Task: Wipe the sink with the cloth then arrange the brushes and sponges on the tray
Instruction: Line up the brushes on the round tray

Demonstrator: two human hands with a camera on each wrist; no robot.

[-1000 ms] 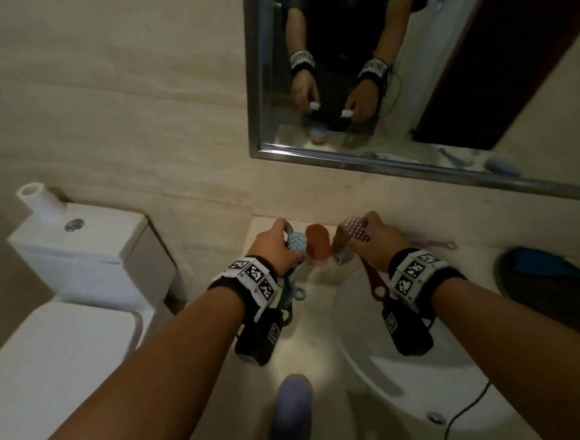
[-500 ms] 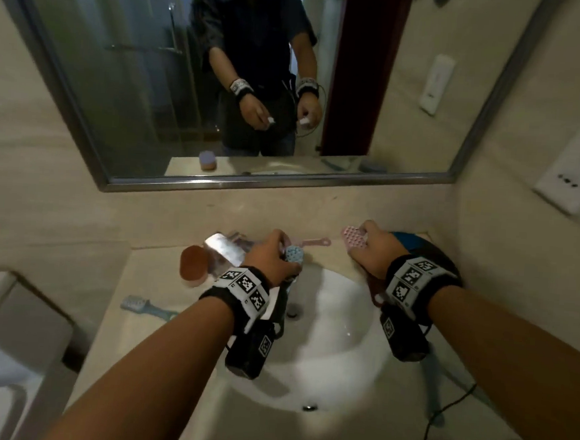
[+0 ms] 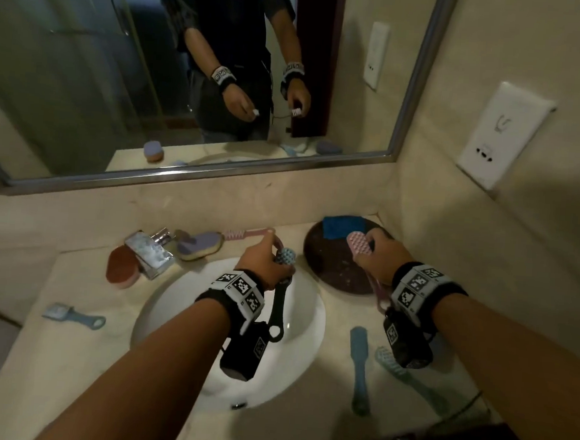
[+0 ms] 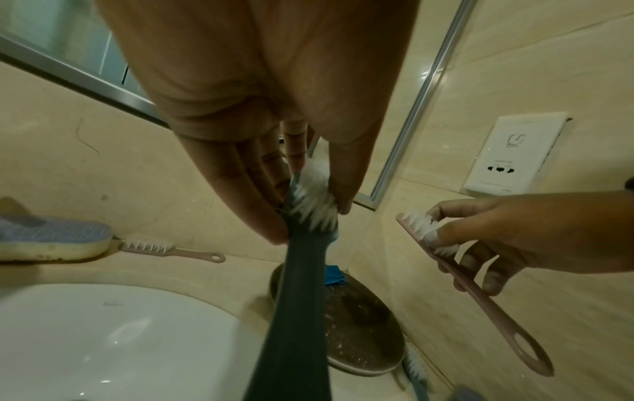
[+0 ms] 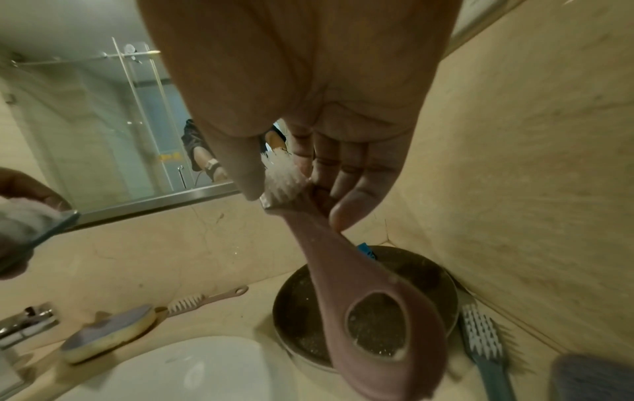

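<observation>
White glazed sink: glossy, smooth. Table: polished beige stone, faintly veined. Round dark tray: speckled, matt, stone-like. Blue cloth: soft woven fabric. Dark brush and pink brush: smooth matt plastic handles, stiff white bristles. Sponge: ribbed purple top, porous cream base. Faucet: shiny metal. Mirror frame: brushed metal.

Both forearms reach forward, wrists banded. The left hand curls its grip round a dark grey-blue plastic brush; the right hand pinches a pink plastic brush.
</observation>
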